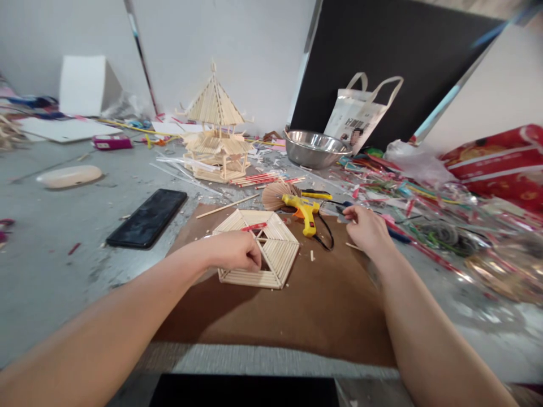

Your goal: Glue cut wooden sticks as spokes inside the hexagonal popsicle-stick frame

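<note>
A hexagonal roof piece made of wooden sticks (pixel 271 237) lies on a brown board (pixel 305 305). My left hand (pixel 235 250) rests on its near left side, fingers curled and pinching at a stick near the open middle. My right hand (pixel 367 226) lies to the right on the board's far edge, fingers closed on a small dark thing I cannot make out. A yellow glue gun (pixel 303 212) with a black cord lies between the two hands, just beyond the roof piece.
A stick pagoda model (pixel 216 135) stands behind. A black phone (pixel 148 217) lies to the left, a steel bowl (pixel 316 148) and a white bag (pixel 360 110) at the back. Colourful wrappers and sticks (pixel 424 198) litter the right side.
</note>
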Available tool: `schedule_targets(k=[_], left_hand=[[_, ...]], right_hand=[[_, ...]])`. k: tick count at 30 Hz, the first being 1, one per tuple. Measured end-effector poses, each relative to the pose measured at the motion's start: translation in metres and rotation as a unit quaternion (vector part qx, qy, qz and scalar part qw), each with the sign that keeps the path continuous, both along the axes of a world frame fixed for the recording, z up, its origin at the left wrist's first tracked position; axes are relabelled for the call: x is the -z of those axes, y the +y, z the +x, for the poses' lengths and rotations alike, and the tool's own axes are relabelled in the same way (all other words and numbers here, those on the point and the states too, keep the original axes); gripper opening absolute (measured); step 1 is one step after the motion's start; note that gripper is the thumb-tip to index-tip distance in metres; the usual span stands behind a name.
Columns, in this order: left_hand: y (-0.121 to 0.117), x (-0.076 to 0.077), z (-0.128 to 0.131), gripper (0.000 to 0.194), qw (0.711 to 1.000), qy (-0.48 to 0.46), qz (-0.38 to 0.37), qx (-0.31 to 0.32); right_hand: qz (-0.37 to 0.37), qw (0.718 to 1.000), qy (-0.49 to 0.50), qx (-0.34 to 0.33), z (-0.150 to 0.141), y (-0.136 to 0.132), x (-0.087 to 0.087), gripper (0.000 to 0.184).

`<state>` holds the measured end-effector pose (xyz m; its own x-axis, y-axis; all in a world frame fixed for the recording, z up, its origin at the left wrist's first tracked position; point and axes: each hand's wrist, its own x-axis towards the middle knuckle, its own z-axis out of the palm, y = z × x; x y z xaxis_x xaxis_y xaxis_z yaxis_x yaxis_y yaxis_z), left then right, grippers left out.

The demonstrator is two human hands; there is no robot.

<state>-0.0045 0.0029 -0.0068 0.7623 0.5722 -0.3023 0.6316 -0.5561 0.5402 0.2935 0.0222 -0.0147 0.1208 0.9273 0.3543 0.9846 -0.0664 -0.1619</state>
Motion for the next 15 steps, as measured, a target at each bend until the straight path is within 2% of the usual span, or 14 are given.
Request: schedule_targets(k=[5, 7, 10, 15], left_hand=[[0.000, 0.002, -0.001, 0.021, 1.000, -0.007, 0.006, 0.005], [0.001, 0.003, -0.001, 0.021, 1.000, -0.008, 0.007, 0.007], [0.001, 0.003, -0.001, 0.020, 1.000, -0.007, 0.009, 0.005], [0.000, 0.003, 0.000, 0.020, 1.000, -0.004, 0.010, 0.000]], right_hand=[[-0.047, 0.997, -0.057, 0.010, -0.007, 0.002, 0.008, 0.027], [-0.022, 0.997, -0.069, 0.013, -0.019, 0.000, 0.010, 0.026], [0.052, 0.993, -0.097, 0.044, -0.035, -0.005, 0.010, 0.036], [0.106, 0.986, -0.105, 0.074, -0.043, -0.009, 0.008, 0.038]])
